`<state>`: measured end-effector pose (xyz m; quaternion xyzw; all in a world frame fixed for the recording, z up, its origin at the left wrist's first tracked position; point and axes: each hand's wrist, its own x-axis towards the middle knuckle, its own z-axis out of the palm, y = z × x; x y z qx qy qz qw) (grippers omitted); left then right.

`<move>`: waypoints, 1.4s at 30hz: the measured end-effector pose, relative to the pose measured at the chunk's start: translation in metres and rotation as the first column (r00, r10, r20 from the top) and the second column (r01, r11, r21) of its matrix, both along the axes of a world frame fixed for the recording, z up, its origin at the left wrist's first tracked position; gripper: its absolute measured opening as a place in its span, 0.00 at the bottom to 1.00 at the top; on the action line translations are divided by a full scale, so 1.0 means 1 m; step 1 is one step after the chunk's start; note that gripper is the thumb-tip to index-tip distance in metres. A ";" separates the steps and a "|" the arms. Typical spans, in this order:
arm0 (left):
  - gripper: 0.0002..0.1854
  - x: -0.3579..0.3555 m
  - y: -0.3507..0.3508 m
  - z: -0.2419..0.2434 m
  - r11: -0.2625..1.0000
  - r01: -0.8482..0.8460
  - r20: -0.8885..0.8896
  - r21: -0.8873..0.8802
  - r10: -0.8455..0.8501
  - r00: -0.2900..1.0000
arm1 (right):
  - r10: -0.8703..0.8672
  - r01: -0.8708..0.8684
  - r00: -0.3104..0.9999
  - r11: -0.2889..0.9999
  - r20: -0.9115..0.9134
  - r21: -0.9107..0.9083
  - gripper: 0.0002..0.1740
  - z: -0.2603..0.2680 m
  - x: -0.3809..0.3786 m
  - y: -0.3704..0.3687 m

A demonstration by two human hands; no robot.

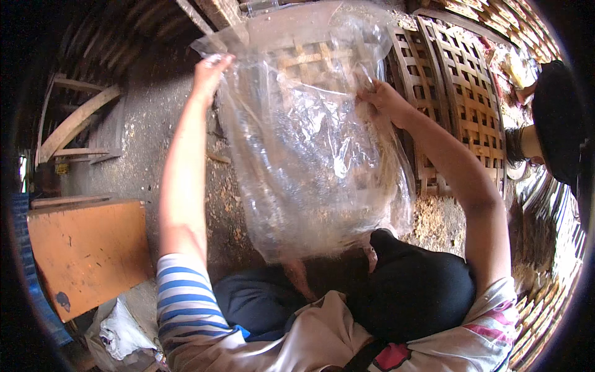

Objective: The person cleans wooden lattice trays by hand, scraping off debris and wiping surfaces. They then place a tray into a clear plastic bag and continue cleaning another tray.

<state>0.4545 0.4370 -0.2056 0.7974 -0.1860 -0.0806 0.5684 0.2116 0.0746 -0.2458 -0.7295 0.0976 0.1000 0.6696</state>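
Note:
A large clear plastic bag (316,139) is stretched out in front of me, its bottom hanging near my shins. My left hand (213,69) pinches its upper left edge between thumb and fingers. At the right side, my right hand (383,100) grips the plastic with curled fingers. The film is creased and glossy, and whether anything lies inside it I cannot tell. Through it shows a woven bamboo lattice (304,58), partly blurred by the plastic. Both arms reach forward, and my legs are bent beneath the bag.
Woven lattice racks (474,102) lie to the right. Beyond them, another person's dark-clothed leg (558,121) is visible. An orange wooden box (90,253) stands at left, with a wooden frame (79,121) farther back. Crumbs litter the floor (153,125). A white bag (123,330) lies at lower left.

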 end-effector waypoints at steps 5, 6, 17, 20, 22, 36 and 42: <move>0.09 0.021 -0.045 -0.075 0.972 -0.234 -0.104 -0.004 0.232 0.967 | -0.168 0.167 0.984 0.986 -0.053 -0.022 0.15 -0.070 0.042 -0.025; 0.10 0.024 -0.056 -0.083 0.973 -0.226 -0.174 -0.037 0.216 0.961 | -0.214 0.211 0.975 0.976 -0.059 -0.052 0.16 -0.088 0.048 -0.033; 0.40 0.039 -0.112 -0.116 0.932 -0.345 0.316 0.116 0.294 0.902 | -0.468 0.472 0.868 0.671 0.167 -0.571 0.26 -0.105 0.068 -0.031; 0.47 0.019 -0.106 -0.148 0.864 -0.266 0.413 0.427 0.075 0.908 | -0.408 0.404 0.900 0.649 0.153 -0.644 0.30 -0.100 0.093 -0.042; 0.46 -0.014 -0.107 -0.163 0.754 -0.220 0.388 0.618 -0.050 0.920 | -0.337 0.367 0.923 0.618 0.188 -0.695 0.30 -0.106 0.097 -0.058; 0.41 -0.104 -0.069 -0.154 0.623 -0.231 0.530 0.748 -0.349 0.773 | -0.072 0.548 0.836 0.157 0.544 -0.822 0.46 -0.060 0.065 -0.023; 0.38 -0.146 -0.066 -0.162 0.565 -0.032 0.411 0.824 -0.559 0.721 | 0.472 0.136 0.852 0.219 0.227 -0.966 0.48 -0.094 -0.036 0.007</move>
